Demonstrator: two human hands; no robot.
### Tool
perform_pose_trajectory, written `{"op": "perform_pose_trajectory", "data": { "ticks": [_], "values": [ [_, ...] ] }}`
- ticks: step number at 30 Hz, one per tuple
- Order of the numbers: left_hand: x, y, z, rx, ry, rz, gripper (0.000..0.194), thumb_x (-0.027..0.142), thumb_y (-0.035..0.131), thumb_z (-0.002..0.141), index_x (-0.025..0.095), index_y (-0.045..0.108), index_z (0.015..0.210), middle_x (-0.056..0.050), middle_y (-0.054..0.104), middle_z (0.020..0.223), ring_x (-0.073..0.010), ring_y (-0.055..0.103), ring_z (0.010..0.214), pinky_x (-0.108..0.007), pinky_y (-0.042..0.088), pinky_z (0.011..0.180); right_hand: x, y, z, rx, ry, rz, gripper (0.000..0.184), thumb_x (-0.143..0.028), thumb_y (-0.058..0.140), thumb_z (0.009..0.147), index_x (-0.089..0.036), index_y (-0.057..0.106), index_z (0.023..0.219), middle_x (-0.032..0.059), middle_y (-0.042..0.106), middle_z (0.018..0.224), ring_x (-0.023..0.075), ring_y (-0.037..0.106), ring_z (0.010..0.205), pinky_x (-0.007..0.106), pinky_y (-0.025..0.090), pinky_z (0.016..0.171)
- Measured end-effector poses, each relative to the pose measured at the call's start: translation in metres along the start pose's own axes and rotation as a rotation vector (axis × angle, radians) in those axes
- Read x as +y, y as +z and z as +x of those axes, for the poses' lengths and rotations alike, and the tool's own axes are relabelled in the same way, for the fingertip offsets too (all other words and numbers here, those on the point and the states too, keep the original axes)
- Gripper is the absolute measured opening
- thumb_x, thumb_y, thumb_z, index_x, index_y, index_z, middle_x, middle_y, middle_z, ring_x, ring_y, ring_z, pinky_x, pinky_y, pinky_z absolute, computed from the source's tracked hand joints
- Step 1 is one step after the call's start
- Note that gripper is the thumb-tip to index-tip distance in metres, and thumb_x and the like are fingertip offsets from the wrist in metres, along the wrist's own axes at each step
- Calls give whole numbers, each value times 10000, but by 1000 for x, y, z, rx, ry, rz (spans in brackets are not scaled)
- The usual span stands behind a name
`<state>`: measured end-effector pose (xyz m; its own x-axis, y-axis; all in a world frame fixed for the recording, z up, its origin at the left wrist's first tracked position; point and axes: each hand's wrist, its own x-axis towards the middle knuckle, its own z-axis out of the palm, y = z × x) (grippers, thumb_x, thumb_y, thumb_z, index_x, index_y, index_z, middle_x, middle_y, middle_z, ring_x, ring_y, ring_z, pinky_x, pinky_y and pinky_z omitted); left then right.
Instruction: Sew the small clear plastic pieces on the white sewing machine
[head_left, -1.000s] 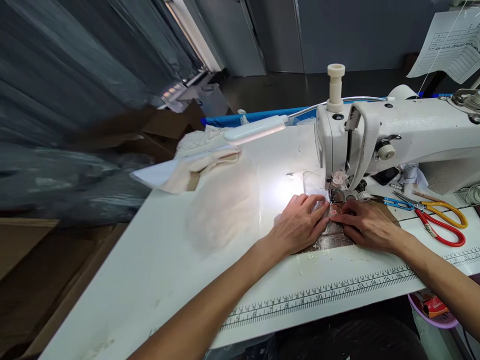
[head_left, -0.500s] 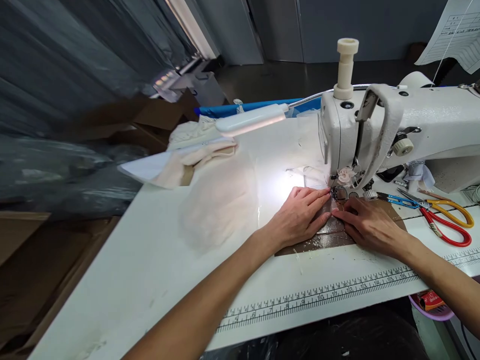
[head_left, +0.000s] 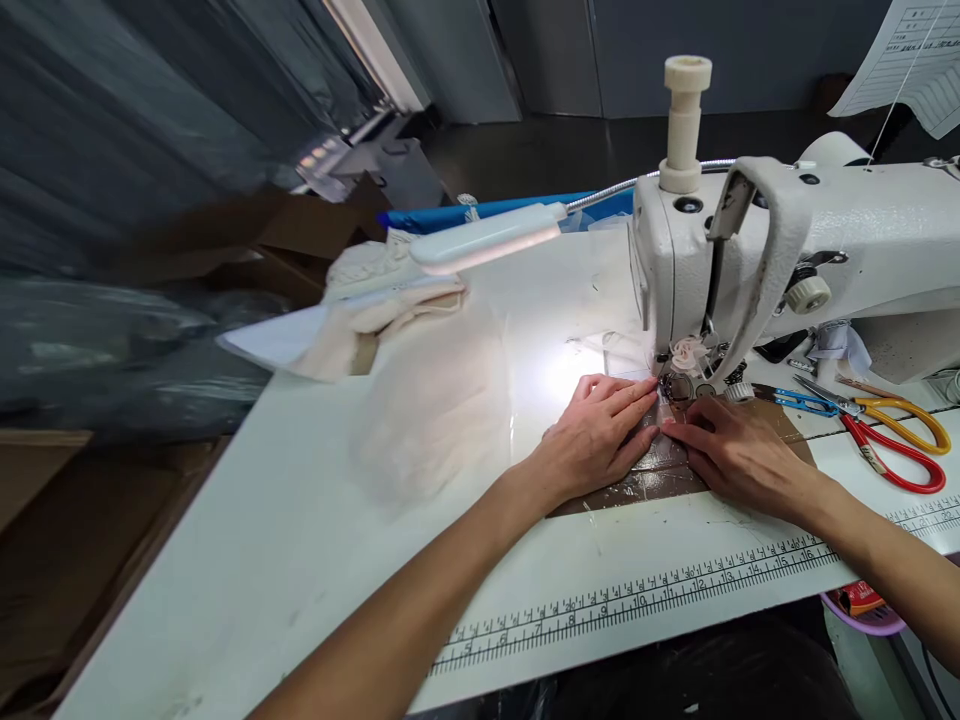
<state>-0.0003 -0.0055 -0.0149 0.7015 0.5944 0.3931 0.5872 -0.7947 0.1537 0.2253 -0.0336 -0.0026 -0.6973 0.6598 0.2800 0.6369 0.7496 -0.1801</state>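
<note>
My left hand (head_left: 604,430) lies with its fingers stretched out flat, the fingertips beside the presser foot (head_left: 667,388) of a white sewing machine (head_left: 652,260). On the other side, my right hand (head_left: 739,450) has its fingers bent and closed at the edge of a small piece of pale sheer fabric (head_left: 664,412). That piece lies between the two hands, just in front of the foot, and is partly hidden by the fingers. Both hands rest over a brown, tape-covered plate (head_left: 645,487) on the table.
Scissors with red and yellow handles (head_left: 892,440) and a blue-handled tool (head_left: 802,402) lie to the right. A lamp (head_left: 487,238) lights the table. Pale cloth (head_left: 409,310) sits at the back left. A printed ruler (head_left: 637,605) runs along the front edge. A purple basket (head_left: 874,625) stands below.
The whole view has shifted slightly, with the lamp and machine a little further left and higher. Both hands stay almost in the same place at the presser foot.
</note>
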Motion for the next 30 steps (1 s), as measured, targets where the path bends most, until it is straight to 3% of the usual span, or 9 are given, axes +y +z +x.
{"op": "perform_pose_trajectory", "data": {
  "ticks": [12, 18, 21, 24, 30],
  "values": [
    [8, 2, 2, 5, 13, 167, 380, 310, 347, 1033, 136, 624, 1226, -127, 654, 1285, -280, 606, 1100, -492, 425, 960, 1, 1, 0, 33, 47, 32, 323, -135, 434, 939, -198, 651, 1170, 91, 622, 958, 187, 592, 830, 331, 533, 712],
    [8, 2, 2, 54, 22, 171, 359, 316, 369, 1020, 128, 606, 1213, -159, 639, 1282, -283, 609, 1052, -496, 449, 906, 1, 0, 1, -1, 98, 93, 344, -148, 439, 921, -217, 694, 1141, 90, 637, 968, 195, 607, 832, 341, 542, 708],
    [10, 0, 3, 155, 30, 159, 275, 282, 422, 999, 142, 631, 1111, -137, 687, 1162, -239, 624, 917, -432, 474, 806, 3, 1, 0, 8, 122, 137, 367, -149, 442, 911, -247, 704, 1149, 79, 645, 990, 195, 617, 849, 350, 550, 742],
    [11, -2, 5, 228, 122, 104, 178, 177, 470, 961, 148, 646, 950, -70, 725, 957, -178, 611, 765, -359, 467, 714, 3, 2, 0, 17, 144, 170, 364, -153, 462, 901, -245, 717, 1143, 78, 649, 1004, 184, 626, 834, 345, 551, 761],
    [9, -3, 5, 164, 179, 19, 216, 176, 461, 948, 165, 674, 917, -51, 736, 967, -164, 640, 773, -335, 479, 677, 6, 3, 0, 23, 159, 163, 342, -158, 490, 886, -230, 737, 1111, 78, 650, 974, 177, 629, 812, 337, 545, 762]
  ]
}}
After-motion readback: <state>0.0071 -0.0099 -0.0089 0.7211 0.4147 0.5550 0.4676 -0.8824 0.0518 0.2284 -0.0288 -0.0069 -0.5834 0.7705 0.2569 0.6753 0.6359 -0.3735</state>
